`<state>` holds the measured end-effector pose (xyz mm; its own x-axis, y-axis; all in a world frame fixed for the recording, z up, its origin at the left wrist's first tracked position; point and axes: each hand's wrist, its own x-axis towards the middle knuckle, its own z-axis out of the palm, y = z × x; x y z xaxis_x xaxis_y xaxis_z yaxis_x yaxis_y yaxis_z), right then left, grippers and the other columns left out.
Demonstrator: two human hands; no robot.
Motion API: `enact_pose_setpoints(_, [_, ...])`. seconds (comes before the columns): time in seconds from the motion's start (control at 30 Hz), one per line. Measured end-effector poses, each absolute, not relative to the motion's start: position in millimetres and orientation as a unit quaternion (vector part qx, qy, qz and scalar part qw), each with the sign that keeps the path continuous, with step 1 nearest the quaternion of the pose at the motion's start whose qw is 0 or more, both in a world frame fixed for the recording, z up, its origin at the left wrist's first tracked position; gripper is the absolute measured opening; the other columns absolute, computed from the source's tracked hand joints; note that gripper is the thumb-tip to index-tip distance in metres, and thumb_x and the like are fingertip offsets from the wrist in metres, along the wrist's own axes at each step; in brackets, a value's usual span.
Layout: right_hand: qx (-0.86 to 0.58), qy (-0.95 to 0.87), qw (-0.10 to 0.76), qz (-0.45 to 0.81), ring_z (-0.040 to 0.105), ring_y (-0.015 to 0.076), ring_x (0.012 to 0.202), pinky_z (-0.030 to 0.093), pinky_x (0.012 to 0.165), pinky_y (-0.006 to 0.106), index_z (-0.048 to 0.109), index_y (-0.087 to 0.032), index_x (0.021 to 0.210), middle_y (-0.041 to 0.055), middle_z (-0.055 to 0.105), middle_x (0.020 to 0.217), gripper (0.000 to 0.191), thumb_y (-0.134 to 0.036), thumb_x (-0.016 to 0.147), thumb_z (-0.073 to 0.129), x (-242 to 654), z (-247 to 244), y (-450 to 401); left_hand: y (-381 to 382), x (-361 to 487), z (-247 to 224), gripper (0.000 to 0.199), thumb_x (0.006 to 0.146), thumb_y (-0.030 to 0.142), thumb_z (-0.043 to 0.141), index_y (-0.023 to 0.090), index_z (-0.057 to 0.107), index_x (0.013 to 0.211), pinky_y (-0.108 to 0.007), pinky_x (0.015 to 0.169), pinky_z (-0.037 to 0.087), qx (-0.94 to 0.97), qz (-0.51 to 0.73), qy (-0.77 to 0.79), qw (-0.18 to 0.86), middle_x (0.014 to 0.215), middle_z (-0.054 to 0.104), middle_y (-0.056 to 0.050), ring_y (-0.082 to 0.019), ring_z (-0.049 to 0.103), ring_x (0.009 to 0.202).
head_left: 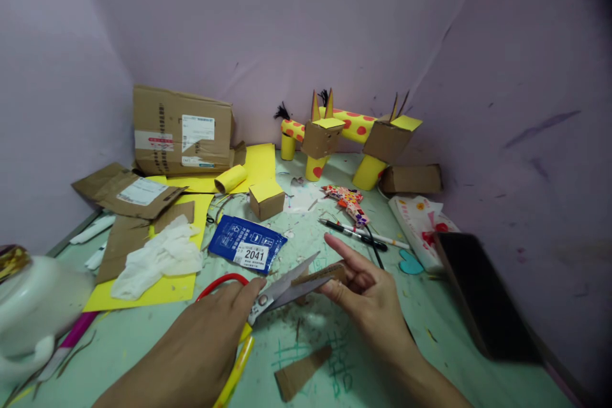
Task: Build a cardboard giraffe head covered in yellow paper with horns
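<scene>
In my left hand [217,325] is a pair of scissors [282,287] with red and yellow handles, its blades parted and pointing right. Between the blades lies a small strip of brown cardboard [313,275]. My right hand [366,293] pinches the strip's right end between thumb and fingers, with the index finger stretched out toward the back. Below the hands, a tapered piece of cardboard [303,373] rests flat on the green table [373,376]. Behind the scissors is a blue packet [246,245] with a label reading 2041.
Two yellow animal figures with cardboard heads [322,139] stand at the back. A shipping box [182,131], yellow paper [261,162], a small cardboard cube [266,201] and crumpled white tissue [160,258] are left and centre. Pens [354,233] and a phone [485,293] lie right; a white teapot [41,312] stands left.
</scene>
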<state>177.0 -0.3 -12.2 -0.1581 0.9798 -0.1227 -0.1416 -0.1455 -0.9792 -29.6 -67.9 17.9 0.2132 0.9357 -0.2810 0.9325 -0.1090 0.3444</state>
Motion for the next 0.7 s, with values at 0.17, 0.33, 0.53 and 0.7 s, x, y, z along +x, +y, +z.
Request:
enact_pose_setpoints(0.17, [-0.44, -0.443, 0.473, 0.621, 0.05, 0.0094, 0.05, 0.038, 0.049, 0.021, 0.05, -0.008, 0.126, -0.0067, 0.052, 0.053, 0.072, -0.019, 0.058, 0.07, 176.7, -11.5, -2.9, -69.4, -26.8, 24.7, 0.058, 0.078, 0.013, 0.031, 0.022, 0.039, 0.135, -0.045, 0.089, 0.044, 0.742, -0.04, 0.631, 0.222, 0.123, 0.057, -0.012, -0.026, 0.057, 0.103])
enact_pose_setpoints(0.33, [-0.439, -0.447, 0.471, 0.621, 0.05, 0.0095, 0.05, 0.039, 0.049, 0.021, 0.052, -0.009, 0.124, -0.0062, 0.053, 0.053, 0.069, -0.018, 0.057, 0.07, 177.2, -12.0, -1.8, -66.7, -23.0, 28.7, 0.06, 0.077, 0.012, 0.033, 0.018, 0.038, 0.136, -0.045, 0.091, 0.044, 0.739, -0.065, 0.629, 0.233, 0.125, 0.056, -0.014, -0.028, 0.056, 0.108])
enact_pose_setpoints(0.53, [-0.451, -0.448, 0.481, 0.603, 0.05, 0.0094, 0.047, 0.04, 0.047, 0.021, 0.056, -0.009, 0.118, -0.0053, 0.056, 0.052, 0.065, -0.019, 0.056, 0.07, 175.7, -11.0, -3.1, -67.4, -26.3, 25.3, 0.057, 0.08, 0.014, 0.03, 0.024, 0.038, 0.135, -0.043, 0.093, 0.042, 0.732, -0.031, 0.633, 0.249, 0.126, 0.055, -0.011, -0.025, 0.055, 0.109])
enact_pose_setpoints(0.7, [-0.462, -0.445, 0.488, 0.591, 0.049, 0.0087, 0.047, 0.04, 0.047, 0.02, 0.058, -0.009, 0.116, -0.0054, 0.055, 0.052, 0.063, -0.019, 0.055, 0.071, 175.6, -11.1, -5.1, -66.3, -24.4, 22.6, 0.056, 0.077, 0.015, 0.038, 0.025, 0.042, 0.132, -0.038, 0.091, 0.044, 0.724, -0.015, 0.643, 0.251, 0.118, 0.06, -0.009, -0.024, 0.057, 0.104])
